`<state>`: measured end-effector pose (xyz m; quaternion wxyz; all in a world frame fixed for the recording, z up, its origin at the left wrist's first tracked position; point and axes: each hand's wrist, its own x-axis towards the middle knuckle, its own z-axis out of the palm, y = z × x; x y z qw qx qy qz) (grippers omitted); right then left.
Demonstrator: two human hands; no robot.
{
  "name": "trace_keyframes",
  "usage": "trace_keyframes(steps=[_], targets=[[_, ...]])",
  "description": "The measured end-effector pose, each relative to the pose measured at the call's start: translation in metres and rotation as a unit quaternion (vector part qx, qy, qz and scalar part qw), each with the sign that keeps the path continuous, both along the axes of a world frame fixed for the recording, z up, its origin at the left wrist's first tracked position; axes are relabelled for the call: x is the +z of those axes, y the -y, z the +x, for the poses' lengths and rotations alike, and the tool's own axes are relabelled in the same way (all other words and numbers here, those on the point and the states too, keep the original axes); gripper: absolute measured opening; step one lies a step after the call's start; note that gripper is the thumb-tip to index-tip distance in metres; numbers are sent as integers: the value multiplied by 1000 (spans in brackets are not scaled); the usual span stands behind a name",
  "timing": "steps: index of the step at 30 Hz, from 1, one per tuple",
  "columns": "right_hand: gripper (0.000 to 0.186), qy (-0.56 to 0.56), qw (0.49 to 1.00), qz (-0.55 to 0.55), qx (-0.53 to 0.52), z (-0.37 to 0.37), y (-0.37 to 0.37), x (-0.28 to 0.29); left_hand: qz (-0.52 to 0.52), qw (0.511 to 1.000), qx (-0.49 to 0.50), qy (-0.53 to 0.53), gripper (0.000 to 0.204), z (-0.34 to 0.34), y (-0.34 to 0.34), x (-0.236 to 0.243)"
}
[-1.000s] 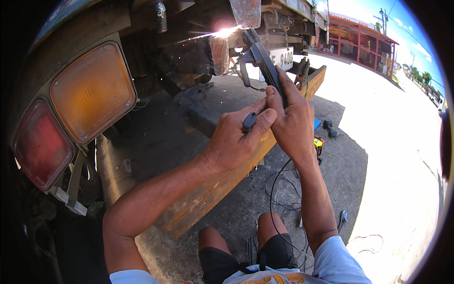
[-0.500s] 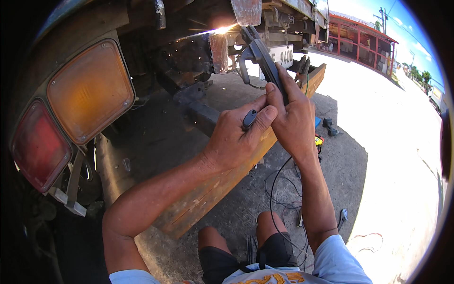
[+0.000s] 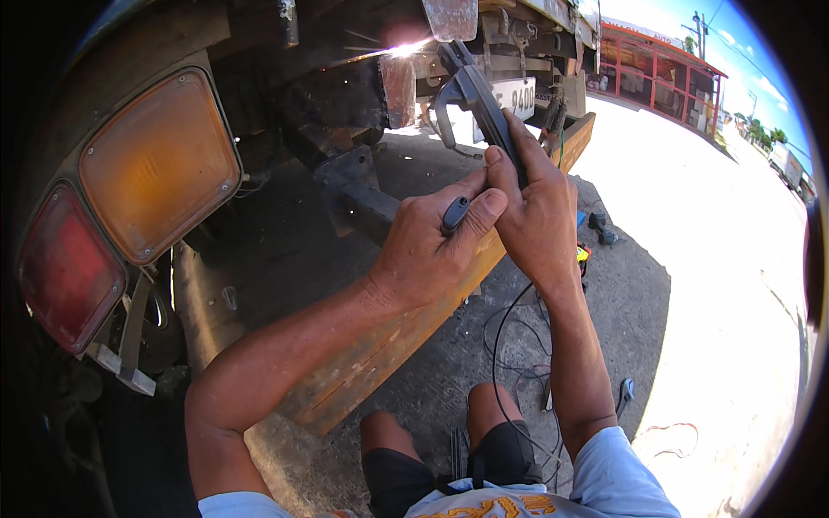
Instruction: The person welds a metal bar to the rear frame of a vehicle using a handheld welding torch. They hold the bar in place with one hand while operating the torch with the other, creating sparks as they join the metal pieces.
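My right hand (image 3: 540,220) is closed around a long black clamp-like tool (image 3: 488,116), probably a welding holder, its jaws pointing up at the truck's underside. My left hand (image 3: 423,246) is closed beside it on a short dark handle (image 3: 455,214); whether that joins the black tool I cannot tell. A bright arc with sparks (image 3: 406,48) glows just left of the jaws, by a rusty metal bracket (image 3: 398,91).
An orange and red tail lamp cluster (image 3: 160,164) fills the left. A long rusty beam (image 3: 341,388) crosses beneath my arms, near a dark steel arm (image 3: 354,194). Cables (image 3: 509,345), a blue-handled wrench (image 3: 626,388) and tools (image 3: 603,226) lie on the concrete.
The scene has shifted slightly upward in view while both hands keep their grip. Falling sparks below the arc are fewer now than half a second ago.
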<state>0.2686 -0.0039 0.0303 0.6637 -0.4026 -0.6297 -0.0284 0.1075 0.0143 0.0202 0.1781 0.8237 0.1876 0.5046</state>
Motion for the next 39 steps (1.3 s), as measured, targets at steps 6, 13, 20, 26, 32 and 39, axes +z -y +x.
trace_keyframes(steps=[6,13,20,26,32,39], targets=[[49,-19,1000,-8,-11,-2,1,-3,-29,999,9,-30,70,-3,5,1],[50,-16,1000,1,-8,-1,-3,-4,-9,1000,-4,-14,70,-1,2,1],[51,-12,1000,22,-4,-2,-5,-3,-33,999,0,-29,71,-4,0,1],[51,-12,1000,-3,9,-1,-4,-3,-11,999,12,-31,72,-4,-2,1],[52,-14,1000,4,9,-2,-3,-2,-11,1000,0,-25,71,-4,1,4],[52,-7,1000,3,6,-2,-4,-1,-1,1000,11,-26,71,-4,5,6]])
